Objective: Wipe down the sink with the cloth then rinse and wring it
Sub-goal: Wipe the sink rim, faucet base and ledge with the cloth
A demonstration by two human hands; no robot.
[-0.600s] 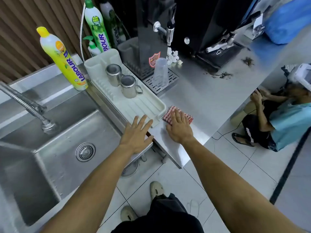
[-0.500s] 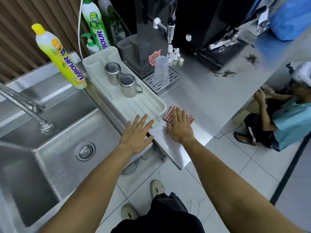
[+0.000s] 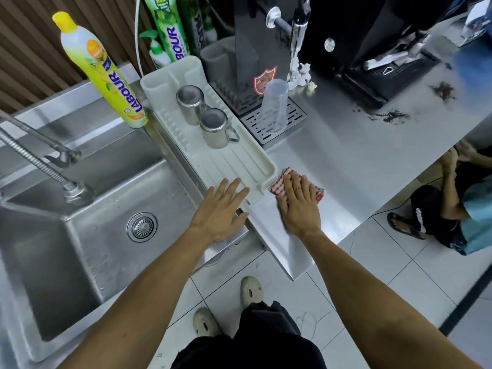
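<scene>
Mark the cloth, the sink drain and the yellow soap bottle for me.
cloth (image 3: 277,188): head view, checked corner showing left of the right hand's fingers.
sink drain (image 3: 141,226): head view, centre of the strainer.
yellow soap bottle (image 3: 105,75): head view, middle of the label.

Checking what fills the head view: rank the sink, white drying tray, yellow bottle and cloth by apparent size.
1. sink
2. white drying tray
3. yellow bottle
4. cloth, though the right hand covers much of it

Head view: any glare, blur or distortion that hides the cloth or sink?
Head view: wide-angle bending at the edges; soft glare on the sink; blur at the far right; the cloth is sharp, mostly covered by the right hand.
</scene>
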